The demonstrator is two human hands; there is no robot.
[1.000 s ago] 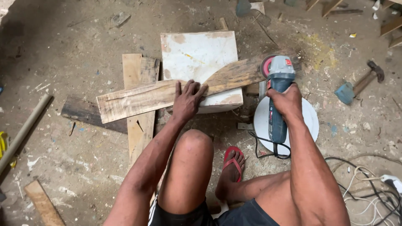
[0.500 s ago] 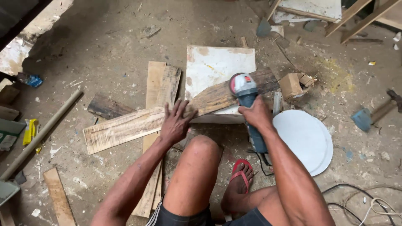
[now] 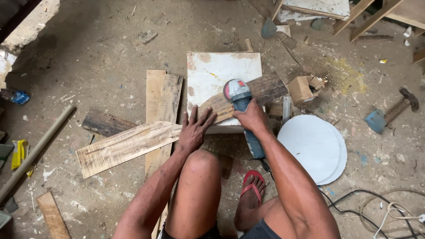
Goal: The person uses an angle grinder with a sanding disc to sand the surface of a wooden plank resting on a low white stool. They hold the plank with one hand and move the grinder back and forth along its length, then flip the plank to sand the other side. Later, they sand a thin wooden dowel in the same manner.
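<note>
The left hand (image 3: 193,127) lies flat and open, fingers spread, pressing down on a long weathered plank (image 3: 133,144) that runs slantwise from the lower left up toward the right. The plank's middle and upper stretch rest across a white square block (image 3: 212,71) standing on the dirt floor (image 3: 88,53), and its darker far end (image 3: 265,87) reaches just past the block's right edge. The right hand (image 3: 251,117) is closed around the blue body of an angle grinder (image 3: 242,106), whose grey head sits on the plank just above and to the right of the left hand's fingertips; whether the disc touches the wood cannot be told. The grinder's black cord (image 3: 354,208) trails toward the lower right. Under the plank, two shorter boards (image 3: 161,90) lie side by side, pointing away from the person, and a dark scrap of wood (image 3: 104,122) lies beside them to the left. A white round disc (image 3: 313,148) lies on the floor to the right of the forearm, with a small cardboard box (image 3: 301,90) near its upper edge. Well apart on the right lies a hammer (image 3: 392,110). A long pale pole (image 3: 37,150) lies on the far left. The person's bare knee (image 3: 201,166) is just below the left hand, and a foot in a red sandal (image 3: 252,188) rests on the floor beside it.
</note>
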